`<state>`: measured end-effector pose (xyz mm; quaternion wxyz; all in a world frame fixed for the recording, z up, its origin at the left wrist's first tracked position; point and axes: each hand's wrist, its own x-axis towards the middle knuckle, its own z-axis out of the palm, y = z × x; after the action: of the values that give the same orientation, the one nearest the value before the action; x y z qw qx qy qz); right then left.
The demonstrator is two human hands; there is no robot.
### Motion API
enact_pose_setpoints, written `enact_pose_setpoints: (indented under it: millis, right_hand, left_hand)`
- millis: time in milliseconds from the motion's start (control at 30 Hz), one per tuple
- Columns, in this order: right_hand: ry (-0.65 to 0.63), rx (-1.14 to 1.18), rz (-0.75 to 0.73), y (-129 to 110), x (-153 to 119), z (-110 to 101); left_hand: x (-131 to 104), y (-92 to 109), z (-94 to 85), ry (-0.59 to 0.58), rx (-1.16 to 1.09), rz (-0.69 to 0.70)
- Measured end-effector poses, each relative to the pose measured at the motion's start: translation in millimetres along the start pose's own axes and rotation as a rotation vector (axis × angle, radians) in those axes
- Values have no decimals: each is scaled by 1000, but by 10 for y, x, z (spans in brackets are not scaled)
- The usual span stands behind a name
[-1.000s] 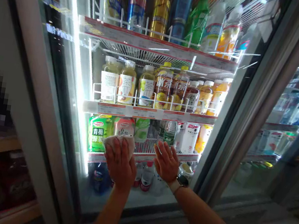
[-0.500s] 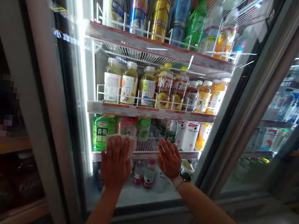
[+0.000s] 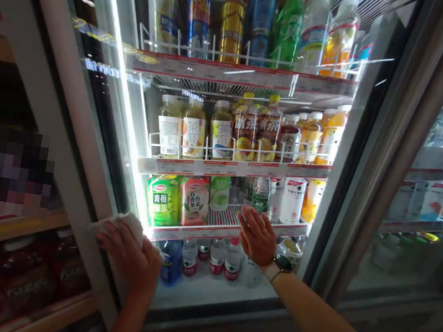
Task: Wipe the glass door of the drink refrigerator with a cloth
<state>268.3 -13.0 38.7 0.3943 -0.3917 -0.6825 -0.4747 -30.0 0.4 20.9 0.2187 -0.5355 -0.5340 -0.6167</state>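
Note:
My left hand [image 3: 130, 252] is curled over a pale wiping cloth [image 3: 130, 226], pressed at the lower left edge of the glass door, by the metal frame [image 3: 78, 166]. Some of the cloth is hidden under the fingers. Against the glass [image 3: 222, 295], low on the right, rests my right hand [image 3: 256, 238], its palm flat and fingers stretched out, holding nothing. A dark watch [image 3: 283, 263] sits on that wrist. Behind the glass near the cloth stand a green drink bottle [image 3: 163, 200] and a red one [image 3: 194, 201].
Lit wire shelves inside the fridge hold cans, such as a gold can [image 3: 231, 30], and bottles, such as a green soda bottle [image 3: 289, 28]. To the left, a wooden shelf [image 3: 5, 230] carries dark jars. A second glass-fronted cooler [image 3: 429, 182] stands on the right.
My left hand and the cloth have moved left across the glass, from in front of the red bottle to the door's edge. My right hand stays flat on the glass.

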Motion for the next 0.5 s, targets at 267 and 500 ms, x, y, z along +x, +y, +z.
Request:
enact_pose_setpoints:
  millis: [267,500]
  right_hand:
    - [19,20,-4,-9,62,-20]
    - [-78,45,74,424,-95,-331]
  left_hand:
    - [-201,974,453,37,-78,181]
    - [-418,1387,629,74,-92,236]
